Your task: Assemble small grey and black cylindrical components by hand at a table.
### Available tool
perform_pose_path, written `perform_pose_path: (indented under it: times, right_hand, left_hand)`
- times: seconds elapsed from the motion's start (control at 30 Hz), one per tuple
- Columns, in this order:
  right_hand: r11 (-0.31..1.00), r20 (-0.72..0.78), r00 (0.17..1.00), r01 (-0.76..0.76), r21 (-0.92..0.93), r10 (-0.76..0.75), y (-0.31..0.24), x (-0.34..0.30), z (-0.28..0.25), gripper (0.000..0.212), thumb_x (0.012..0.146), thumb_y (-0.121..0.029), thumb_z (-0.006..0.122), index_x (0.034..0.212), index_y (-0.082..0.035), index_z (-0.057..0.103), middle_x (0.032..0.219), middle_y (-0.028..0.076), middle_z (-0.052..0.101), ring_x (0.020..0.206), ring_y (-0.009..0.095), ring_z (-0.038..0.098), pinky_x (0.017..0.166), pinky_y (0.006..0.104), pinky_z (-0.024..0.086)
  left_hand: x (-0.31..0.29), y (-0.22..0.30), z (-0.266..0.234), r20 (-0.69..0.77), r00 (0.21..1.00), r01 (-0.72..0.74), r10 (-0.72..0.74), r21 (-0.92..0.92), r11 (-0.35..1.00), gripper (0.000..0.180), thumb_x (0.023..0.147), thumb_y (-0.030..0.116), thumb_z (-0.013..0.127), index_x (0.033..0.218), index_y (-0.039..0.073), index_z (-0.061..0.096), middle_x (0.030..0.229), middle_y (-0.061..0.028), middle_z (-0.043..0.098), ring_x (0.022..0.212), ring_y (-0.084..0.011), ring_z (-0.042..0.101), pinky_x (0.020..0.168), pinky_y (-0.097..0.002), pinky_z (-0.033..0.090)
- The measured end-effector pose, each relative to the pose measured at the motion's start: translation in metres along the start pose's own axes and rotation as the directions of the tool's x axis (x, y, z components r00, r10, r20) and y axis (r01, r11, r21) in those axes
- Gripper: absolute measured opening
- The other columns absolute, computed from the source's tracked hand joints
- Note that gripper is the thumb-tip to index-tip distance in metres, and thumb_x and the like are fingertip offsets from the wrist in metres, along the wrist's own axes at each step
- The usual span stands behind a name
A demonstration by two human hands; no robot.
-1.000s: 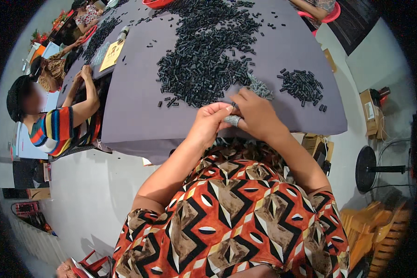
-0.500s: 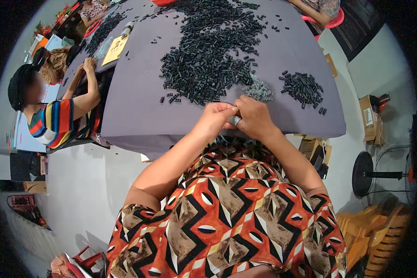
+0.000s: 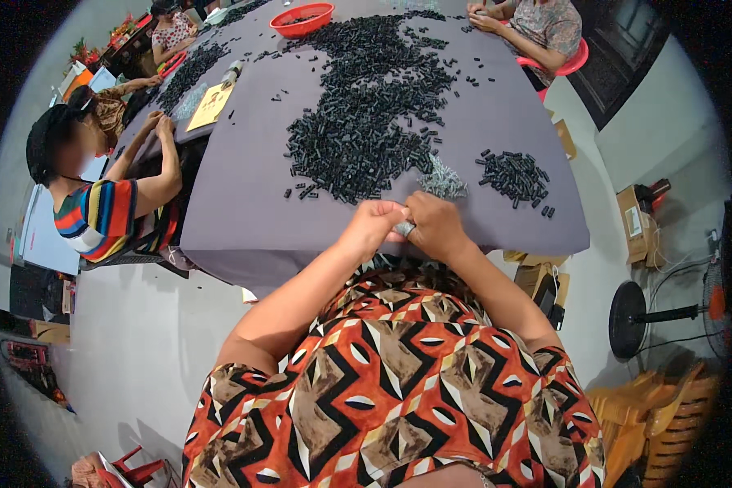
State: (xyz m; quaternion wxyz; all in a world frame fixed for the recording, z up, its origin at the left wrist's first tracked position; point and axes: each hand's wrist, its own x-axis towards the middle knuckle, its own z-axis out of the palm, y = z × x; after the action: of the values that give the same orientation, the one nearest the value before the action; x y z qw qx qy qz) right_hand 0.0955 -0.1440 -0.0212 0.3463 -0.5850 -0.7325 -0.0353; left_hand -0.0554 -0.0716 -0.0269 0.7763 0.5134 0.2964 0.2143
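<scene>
Grey cloth covers the long work table, strewn with a big heap of small black tubular parts. At its near edge the left hand and right hand meet, fingers pinched on a small part between them, too tiny to identify. Just beyond lie a silvery pile of metal pieces and a smaller black pile.

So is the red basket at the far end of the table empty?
Not empty: the red basket holds some dark small pieces on its bottom, far from full; it sits upright on the grey table.
</scene>
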Motion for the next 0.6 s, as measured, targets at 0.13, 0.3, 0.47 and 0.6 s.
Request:
perform_pose_path:
  times: [0.13, 0.3, 0.47, 0.6]
  right_hand:
    - [0.988, 0.063, 0.99, -0.131, 0.08, 0.126, 0.006, 0.004, -0.018, 0.024, 0.082, -0.029, 0.063, 0.086, -0.005, 0.058, 0.085, 0.014, 0.059, 0.078, 0.034, 0.062, 0.065, 0.043, 0.049]
    - [0.865, -0.009, 0.869, -0.493, -0.091, 0.494, 0.049, 0.006, -0.08, 0.025, 0.085, -0.019, 0.064, 0.103, -0.003, 0.061, 0.102, 0.017, 0.061, 0.092, 0.036, 0.061, 0.079, 0.0437, 0.048]
    - [0.799, -0.065, 0.819, -0.57, -0.191, 0.57, 0.082, -0.004, -0.089, 0.033, 0.084, -0.016, 0.065, 0.114, -0.004, 0.059, 0.107, 0.017, 0.06, 0.095, 0.038, 0.061, 0.081, 0.0435, 0.049]
    - [0.802, -0.115, 0.827, -0.562, -0.202, 0.551, 0.072, -0.004, -0.09, 0.037, 0.082, -0.012, 0.065, 0.119, -0.006, 0.058, 0.11, 0.017, 0.059, 0.096, 0.039, 0.06, 0.081, 0.043, 0.049]
  left_hand:
    - [-0.008, 0.006, 0.0, 0.034, 0.999, -0.023, 0.024, -0.021, 1.0, 0.025, 0.098, 0.023, 0.056, 0.102, 0.0, 0.065, 0.091, -0.0046, 0.069, 0.074, -0.0107, 0.065, 0.067, -0.0226, 0.055]
    - [-0.009, 0.028, -0.014, -0.062, 0.968, -0.212, 0.243, 0.315, 0.925, 0.023, 0.098, 0.021, 0.055, 0.107, 0.003, 0.066, 0.091, -0.0025, 0.068, 0.075, -0.0086, 0.062, 0.066, -0.021, 0.049]
    - [0.008, 0.066, -0.026, 0.223, 0.703, -0.322, 0.675, 0.946, 0.022, 0.015, 0.088, 0.009, 0.062, 0.101, 0.005, 0.066, 0.096, -0.0108, 0.062, 0.089, -0.0294, 0.062, 0.072, -0.0375, 0.051]
    - [0.029, 0.067, -0.039, 0.279, 0.787, -0.229, 0.551, 0.96, -0.159, 0.013, 0.082, 0.007, 0.063, 0.095, 0.006, 0.067, 0.091, -0.0107, 0.059, 0.091, -0.0319, 0.059, 0.076, -0.0419, 0.051]
